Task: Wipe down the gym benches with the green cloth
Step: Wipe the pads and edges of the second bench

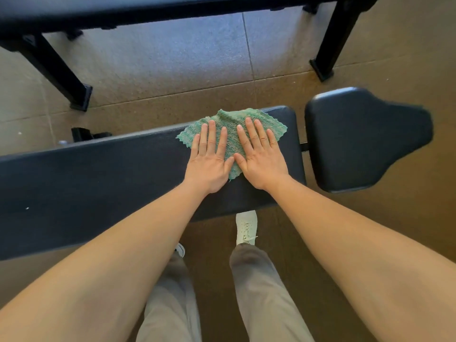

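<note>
A green cloth (232,124) lies spread flat on the long black back pad of a gym bench (98,174), near the pad's right end. My left hand (209,161) presses flat on the cloth's left part, fingers straight. My right hand (260,159) lies flat on its right part, fingers straight, thumb beside my left thumb. To the right, across a narrow gap, is the bench's separate black seat pad (365,139). A second black bench (172,8) stretches across the top of the view.
The far bench stands on black metal legs at left (61,80) and right (330,53). Brown and grey rubber floor tiles (172,70) lie between the benches. My white shoes (246,228) and grey trousers are close against the near bench.
</note>
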